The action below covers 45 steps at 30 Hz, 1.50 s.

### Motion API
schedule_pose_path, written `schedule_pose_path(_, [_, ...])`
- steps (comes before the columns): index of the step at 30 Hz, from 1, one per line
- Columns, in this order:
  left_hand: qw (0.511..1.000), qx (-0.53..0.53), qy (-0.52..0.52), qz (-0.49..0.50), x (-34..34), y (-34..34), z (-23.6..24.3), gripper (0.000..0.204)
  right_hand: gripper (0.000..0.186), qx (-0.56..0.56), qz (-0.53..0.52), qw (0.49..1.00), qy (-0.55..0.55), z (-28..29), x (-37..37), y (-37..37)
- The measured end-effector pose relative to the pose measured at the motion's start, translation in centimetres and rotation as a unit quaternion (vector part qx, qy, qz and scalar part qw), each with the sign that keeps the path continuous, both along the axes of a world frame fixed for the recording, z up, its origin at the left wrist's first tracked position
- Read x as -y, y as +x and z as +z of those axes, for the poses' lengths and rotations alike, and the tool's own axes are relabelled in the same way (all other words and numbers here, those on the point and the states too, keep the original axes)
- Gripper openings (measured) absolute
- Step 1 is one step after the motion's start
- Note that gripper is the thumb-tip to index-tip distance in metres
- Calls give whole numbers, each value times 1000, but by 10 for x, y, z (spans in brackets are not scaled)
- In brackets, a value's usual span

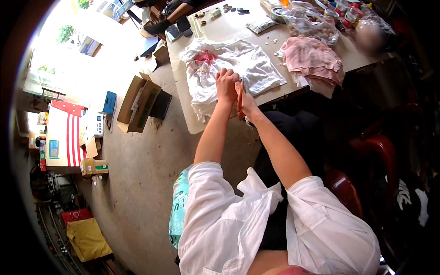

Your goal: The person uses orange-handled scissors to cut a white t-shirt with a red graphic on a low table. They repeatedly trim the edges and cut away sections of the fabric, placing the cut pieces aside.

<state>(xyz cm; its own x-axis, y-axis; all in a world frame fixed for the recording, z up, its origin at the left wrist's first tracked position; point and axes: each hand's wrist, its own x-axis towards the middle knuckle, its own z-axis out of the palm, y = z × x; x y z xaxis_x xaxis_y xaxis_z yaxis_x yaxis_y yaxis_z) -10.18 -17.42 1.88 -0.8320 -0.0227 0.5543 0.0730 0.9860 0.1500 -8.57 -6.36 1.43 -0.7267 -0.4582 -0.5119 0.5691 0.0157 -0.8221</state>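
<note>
A white T-shirt [261, 64] with a red and yellow print lies spread and rumpled over the near left part of the table, its lower edge at the table's rim. My left hand [226, 84] is closed on the shirt's cloth near its middle. Right beside it, my right hand [249, 104] grips orange-handled scissors [239, 97], with the handle upright in the palm. The blades point at the shirt close to my left fingers and are mostly hidden, so I cannot tell whether they are apart.
Folded pink cloths [311, 59] hang over the table edge [270, 99] on the right. Behind them sit a clear plastic bag [311, 23] and several bottles [352, 17]. An open cardboard box [137, 103] stands on the floor to the left. Another person's arm [178, 13] reaches in at the far side.
</note>
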Motion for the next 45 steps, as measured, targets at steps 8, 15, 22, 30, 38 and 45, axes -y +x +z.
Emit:
schedule_pose_path(8, [999,-9,37,19,7,4,-12,15,62,-56,-21,998,-3,-3,0,11])
schedule_pose_path(15, [996,-32,81,-26,-8,10,0,11,85,21,-15,999,-32,-1,-3,-7])
schedule_pose_path(22, [995,-23,95,-27,-6,17,0,15,78,-11,-29,999,-9,-6,-2,-6])
schedule_pose_path(30, [989,-6,149,-10,-5,21,-13,9,71,-51,-14,999,10,-7,-5,-3])
schedule_pose_path(38, [996,14,83,-30,5,10,-11,22,62,-79,-19,997,19,-2,-8,2])
schedule_pose_path(45, [999,25,46,-7,-6,-1,-5,36,79,-87,-37,995,35,-16,-4,-5])
